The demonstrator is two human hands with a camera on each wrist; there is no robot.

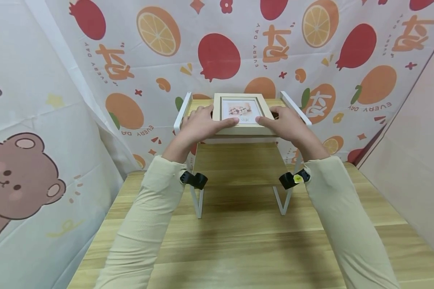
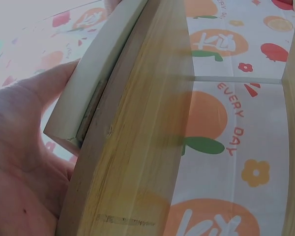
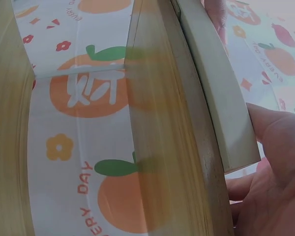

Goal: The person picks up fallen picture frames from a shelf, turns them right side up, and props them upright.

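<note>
A cream picture frame [image 1: 240,110] with a small pinkish flower print lies face up on the top board [image 1: 199,104] of a two-tier wooden rack. At its left side my left hand [image 1: 204,122] grips it, the thumb laid over the near border. My right hand [image 1: 285,123] holds the opposite side, its thumb also on the front near the corner. Both wrist views show the frame's cream edge [image 2: 88,78] directly against the rack's board [image 3: 199,113], with thumb and fingers around the corners. Some fingertips are hidden behind the frame.
White metal rails [image 1: 295,107] run along both ends of the top board. Below it is a lower shelf [image 1: 238,162], and white legs [image 1: 199,202] stand on the wood-grain table [image 1: 238,249]. A fruit-print cloth [image 1: 218,56] hangs close behind; a bear-print cloth [image 1: 21,176] hangs left.
</note>
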